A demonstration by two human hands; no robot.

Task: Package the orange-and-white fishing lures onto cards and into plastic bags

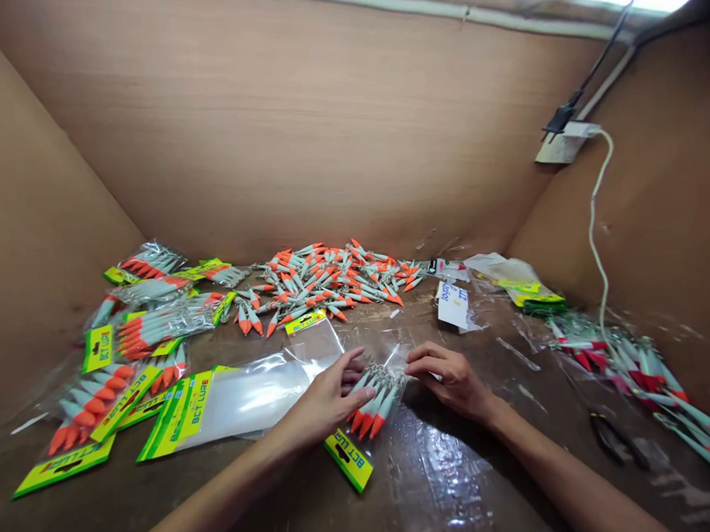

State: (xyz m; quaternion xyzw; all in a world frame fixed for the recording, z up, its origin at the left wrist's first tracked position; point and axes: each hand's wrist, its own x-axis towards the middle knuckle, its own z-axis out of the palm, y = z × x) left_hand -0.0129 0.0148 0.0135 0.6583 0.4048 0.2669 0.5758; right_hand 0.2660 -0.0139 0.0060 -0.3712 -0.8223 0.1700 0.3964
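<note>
A clear plastic bag of fishing lures point(375, 409) lies in front of me, its yellow and green header card point(348, 460) pointing down toward me. The lures inside are pale with orange tips, and their metal hooks gather at the far end. My left hand point(336, 395) is closed around the left side of this bag, thumb across the lures. At the bag's far right edge, my right hand point(449, 375) has its fingertips pinched on the clear plastic. Flat bags with yellow headers point(243, 398) are stacked left of my left hand.
A heap of loose orange-tipped lures point(326, 279) spreads along the back wall. Filled lure bags point(164, 327) pile up at left. On the right are red-tipped lures point(649, 364), pliers point(617, 439) and a hanging white cable point(593, 227). A handwritten paper label point(453, 305) lies behind my right hand.
</note>
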